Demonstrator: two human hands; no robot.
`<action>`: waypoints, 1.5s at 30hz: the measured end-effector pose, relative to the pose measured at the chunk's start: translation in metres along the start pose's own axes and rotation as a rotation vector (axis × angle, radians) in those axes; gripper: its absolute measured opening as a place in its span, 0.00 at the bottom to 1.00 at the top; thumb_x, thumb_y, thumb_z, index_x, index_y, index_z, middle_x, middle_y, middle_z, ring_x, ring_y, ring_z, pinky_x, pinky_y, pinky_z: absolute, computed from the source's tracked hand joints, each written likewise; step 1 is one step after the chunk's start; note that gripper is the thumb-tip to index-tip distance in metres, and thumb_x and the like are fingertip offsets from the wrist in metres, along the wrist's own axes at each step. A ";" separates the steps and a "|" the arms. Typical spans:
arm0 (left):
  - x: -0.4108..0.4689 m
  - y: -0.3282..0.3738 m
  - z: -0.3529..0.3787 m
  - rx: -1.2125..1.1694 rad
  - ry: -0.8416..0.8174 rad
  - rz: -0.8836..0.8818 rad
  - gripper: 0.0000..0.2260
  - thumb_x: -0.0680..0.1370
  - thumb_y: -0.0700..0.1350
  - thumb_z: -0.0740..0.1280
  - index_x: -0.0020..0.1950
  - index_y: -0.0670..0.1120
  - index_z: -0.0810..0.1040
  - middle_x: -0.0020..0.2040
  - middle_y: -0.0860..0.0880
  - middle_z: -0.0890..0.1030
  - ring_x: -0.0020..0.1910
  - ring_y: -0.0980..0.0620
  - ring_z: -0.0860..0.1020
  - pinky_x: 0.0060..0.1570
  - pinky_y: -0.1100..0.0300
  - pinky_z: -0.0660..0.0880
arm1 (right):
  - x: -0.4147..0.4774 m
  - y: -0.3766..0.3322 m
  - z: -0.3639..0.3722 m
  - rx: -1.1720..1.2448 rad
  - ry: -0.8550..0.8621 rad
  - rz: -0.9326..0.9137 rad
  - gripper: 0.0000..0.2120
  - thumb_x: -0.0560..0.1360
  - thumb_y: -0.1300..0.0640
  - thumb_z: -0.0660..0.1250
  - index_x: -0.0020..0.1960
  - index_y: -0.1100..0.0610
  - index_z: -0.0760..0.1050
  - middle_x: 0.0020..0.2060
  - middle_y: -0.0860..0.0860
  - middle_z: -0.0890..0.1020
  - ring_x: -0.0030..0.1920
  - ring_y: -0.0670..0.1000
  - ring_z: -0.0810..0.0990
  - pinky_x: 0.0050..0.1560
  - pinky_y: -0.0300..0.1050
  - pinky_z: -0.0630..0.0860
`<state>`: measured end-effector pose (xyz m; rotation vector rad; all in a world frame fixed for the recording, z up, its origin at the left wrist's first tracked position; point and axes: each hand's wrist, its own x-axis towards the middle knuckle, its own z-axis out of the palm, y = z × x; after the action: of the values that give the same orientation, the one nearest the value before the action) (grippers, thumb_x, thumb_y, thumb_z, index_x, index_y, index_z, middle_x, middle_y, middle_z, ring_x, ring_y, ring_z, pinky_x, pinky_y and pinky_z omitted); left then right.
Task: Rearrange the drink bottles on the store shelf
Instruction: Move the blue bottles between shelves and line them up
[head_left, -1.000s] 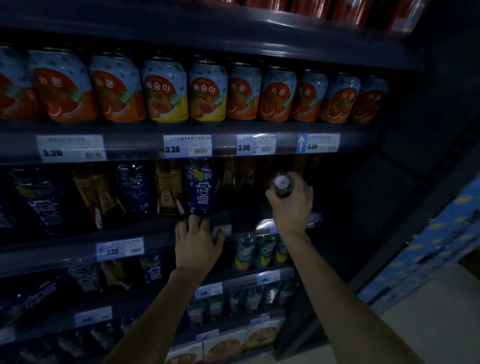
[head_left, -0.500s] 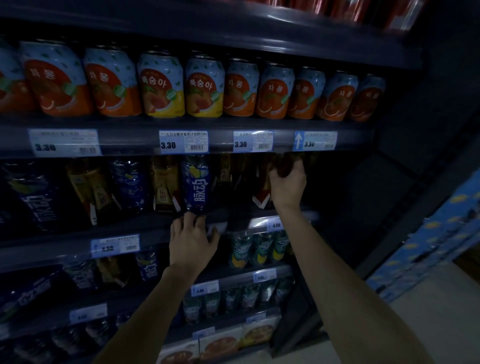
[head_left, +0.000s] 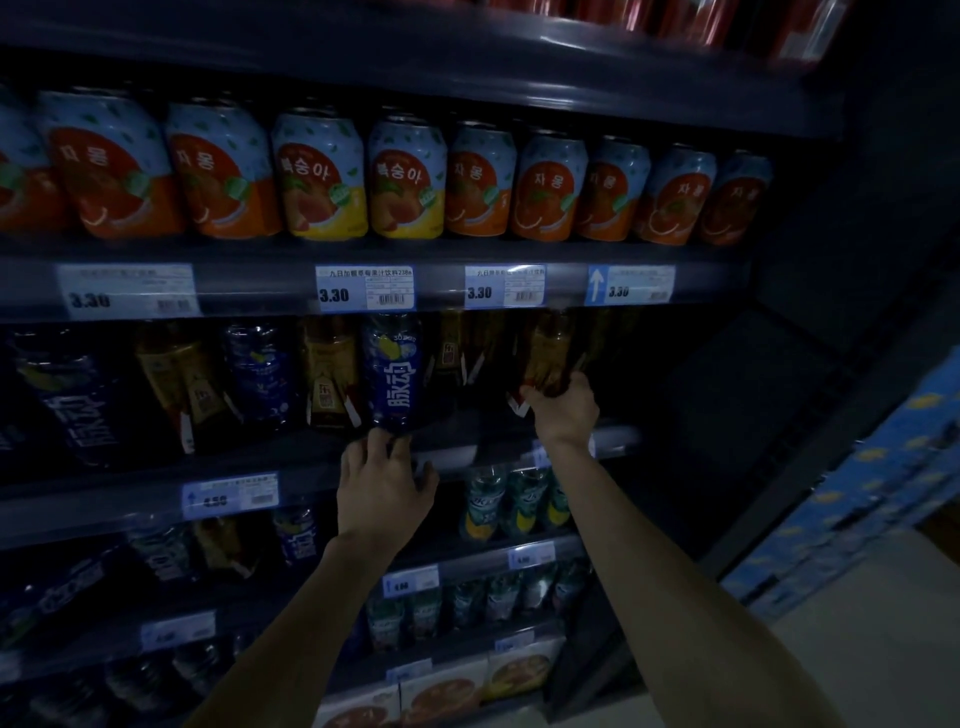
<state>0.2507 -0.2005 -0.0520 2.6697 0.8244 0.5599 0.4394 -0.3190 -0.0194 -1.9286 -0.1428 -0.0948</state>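
A row of printed drink cans (head_left: 405, 182) stands on the upper dark metal shelf (head_left: 249, 283), above a row of labelled plastic bottles (head_left: 262, 374) on the shelf below. The left hand (head_left: 382, 491) rests on that lower shelf's front edge, just under the blue-labelled bottle (head_left: 392, 371). To its right, the right hand (head_left: 563, 408) grips the base of an amber tea bottle (head_left: 550, 353) at the row's right end, with green-labelled bottles (head_left: 511, 501) one shelf down between the two forearms.
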 end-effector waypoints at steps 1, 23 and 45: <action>0.000 0.000 0.000 0.004 0.002 0.001 0.20 0.75 0.50 0.67 0.62 0.39 0.76 0.56 0.39 0.75 0.57 0.35 0.71 0.60 0.44 0.70 | 0.002 -0.001 0.002 -0.017 0.007 0.011 0.25 0.69 0.56 0.76 0.62 0.64 0.72 0.52 0.57 0.81 0.51 0.53 0.79 0.48 0.40 0.74; 0.007 -0.017 -0.008 0.081 -0.105 0.150 0.23 0.76 0.52 0.61 0.67 0.41 0.73 0.60 0.41 0.73 0.59 0.37 0.69 0.66 0.43 0.63 | 0.009 -0.004 0.031 -0.095 0.205 0.056 0.20 0.66 0.65 0.76 0.55 0.66 0.75 0.54 0.62 0.79 0.53 0.60 0.79 0.48 0.42 0.74; 0.009 -0.013 0.000 0.027 0.017 0.082 0.19 0.72 0.47 0.70 0.59 0.39 0.79 0.52 0.40 0.77 0.51 0.34 0.73 0.57 0.40 0.72 | 0.038 -0.001 0.030 -0.147 0.141 -0.009 0.17 0.71 0.65 0.72 0.59 0.65 0.76 0.56 0.63 0.80 0.56 0.61 0.79 0.53 0.47 0.77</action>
<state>0.2517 -0.1847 -0.0545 2.7369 0.7353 0.5964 0.4769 -0.2884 -0.0237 -2.0604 -0.0517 -0.2533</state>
